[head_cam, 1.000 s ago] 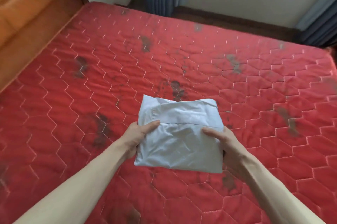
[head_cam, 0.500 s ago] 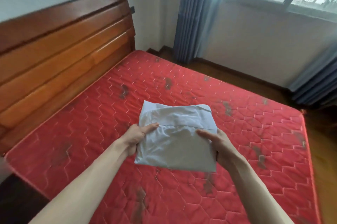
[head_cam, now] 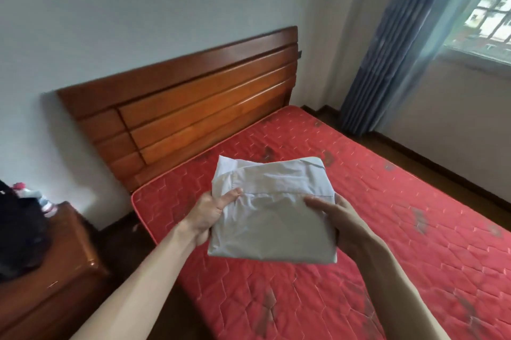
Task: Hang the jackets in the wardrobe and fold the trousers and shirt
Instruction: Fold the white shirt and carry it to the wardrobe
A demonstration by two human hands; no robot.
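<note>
View swung toward headboard (head_cam: 193, 96), white folded shirt (head_cam: 272, 215) unchanged, fingers of both hands gripping its sides

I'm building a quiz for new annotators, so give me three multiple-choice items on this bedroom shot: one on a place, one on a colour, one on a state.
1. Where is the wooden nightstand?
A. Left of the bed
B. Under the window
C. At the bed's foot

2. What colour is the mattress?
A. Blue
B. Red
C. Green

3. What state is the shirt in?
A. On a hanger
B. Spread flat
C. Folded, held by both hands

Key: 1 A, it stands at the left edge beside the headboard. 2 B, red quilting. 3 C, left hand and right hand grip its sides above the mattress.
</note>
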